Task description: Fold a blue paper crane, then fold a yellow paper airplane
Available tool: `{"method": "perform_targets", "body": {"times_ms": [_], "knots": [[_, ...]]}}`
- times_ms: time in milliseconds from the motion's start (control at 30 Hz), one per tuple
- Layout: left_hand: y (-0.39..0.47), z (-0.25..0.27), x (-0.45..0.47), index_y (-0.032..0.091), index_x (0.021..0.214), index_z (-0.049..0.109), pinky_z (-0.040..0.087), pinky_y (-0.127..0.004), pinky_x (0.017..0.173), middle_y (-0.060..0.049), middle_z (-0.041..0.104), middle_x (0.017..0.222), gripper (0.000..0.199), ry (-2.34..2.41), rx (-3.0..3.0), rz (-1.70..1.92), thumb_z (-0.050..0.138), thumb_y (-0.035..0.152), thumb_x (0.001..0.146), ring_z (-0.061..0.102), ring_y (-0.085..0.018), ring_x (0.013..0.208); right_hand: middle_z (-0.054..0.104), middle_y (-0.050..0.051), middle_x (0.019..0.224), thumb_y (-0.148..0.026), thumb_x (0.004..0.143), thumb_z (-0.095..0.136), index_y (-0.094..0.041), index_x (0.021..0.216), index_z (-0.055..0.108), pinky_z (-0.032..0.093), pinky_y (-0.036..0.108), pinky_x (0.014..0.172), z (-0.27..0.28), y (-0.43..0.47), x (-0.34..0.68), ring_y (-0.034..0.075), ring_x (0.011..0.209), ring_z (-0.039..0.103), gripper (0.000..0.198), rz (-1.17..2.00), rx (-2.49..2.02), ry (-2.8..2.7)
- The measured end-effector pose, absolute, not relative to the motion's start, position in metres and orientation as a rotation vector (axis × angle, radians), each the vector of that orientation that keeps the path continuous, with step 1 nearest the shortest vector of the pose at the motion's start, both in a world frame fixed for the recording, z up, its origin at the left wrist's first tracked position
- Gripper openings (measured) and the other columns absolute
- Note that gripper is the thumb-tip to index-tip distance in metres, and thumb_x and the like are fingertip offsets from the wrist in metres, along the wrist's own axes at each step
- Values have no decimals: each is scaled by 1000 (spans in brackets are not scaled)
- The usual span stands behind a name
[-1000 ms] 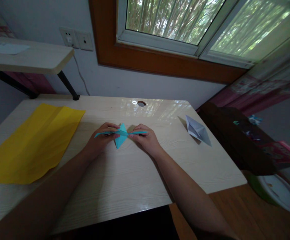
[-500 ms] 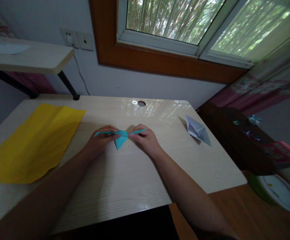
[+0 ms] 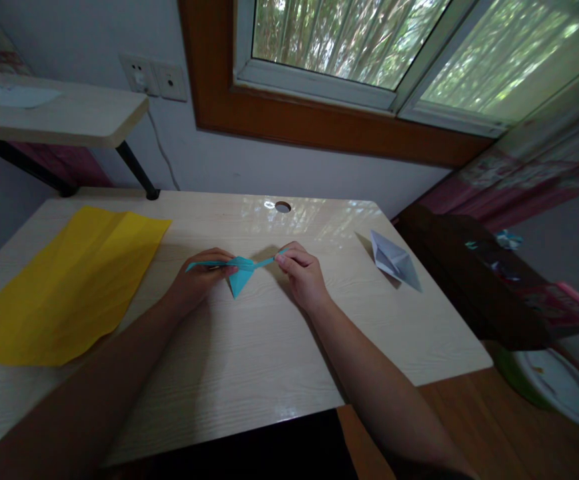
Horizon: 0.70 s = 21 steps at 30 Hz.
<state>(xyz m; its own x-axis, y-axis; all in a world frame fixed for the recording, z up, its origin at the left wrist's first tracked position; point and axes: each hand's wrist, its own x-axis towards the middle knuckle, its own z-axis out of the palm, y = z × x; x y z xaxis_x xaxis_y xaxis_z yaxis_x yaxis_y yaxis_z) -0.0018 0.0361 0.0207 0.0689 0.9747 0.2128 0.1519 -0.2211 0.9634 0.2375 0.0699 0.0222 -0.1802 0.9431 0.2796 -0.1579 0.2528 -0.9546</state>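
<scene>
Counter [image 3: 269, 360]: pale wood-grain, reaching from the person to the wall, likely chosen as a steady surface for handling paper.
Yellow sheet [image 3: 79, 280]: spread along the left side, apparently to stay out of the way.
Left hand [image 3: 202, 275]: grip pinching one side of the turquoise folded paper [image 3: 242, 278] between thumb and fingers, probably to steady its body.
Right hand [image 3: 305, 272]: grip pinching the opposite narrow strip near its tip, seemingly for control of that thin end.
Turquoise paper's place: between the hands, one flap pointing nearer; whether it touches the surface, I cannot tell.
White folded paper [image 3: 394, 260]: near the right edge, well apart.
Window [image 3: 319, 47]: behind, probably lighting everything.
</scene>
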Motion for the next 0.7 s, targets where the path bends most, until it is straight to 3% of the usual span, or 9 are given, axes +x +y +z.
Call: {"method": "perform_targets", "body": {"times_ms": [500,700], "knots": [[35,22,-1,23,78,76,57,-35,88,-5,74,99,18,1282,1479,1253,81,39,76,69,-21,92,52,-2,80,-33,79,77,-23,71,72,33,27,58,26,74,240,10,64,40,13,1251,-800,-1104],[36,21,-3,24,83,76,56,-36,94,-4,74,101,19,1315,1459,1267,81,42,77,68,-22,98,58,-1,84,-38,79,75,-22,79,71,33,26,54,25,82,245,9,61,40,16,1207,-898,-1046]]}}
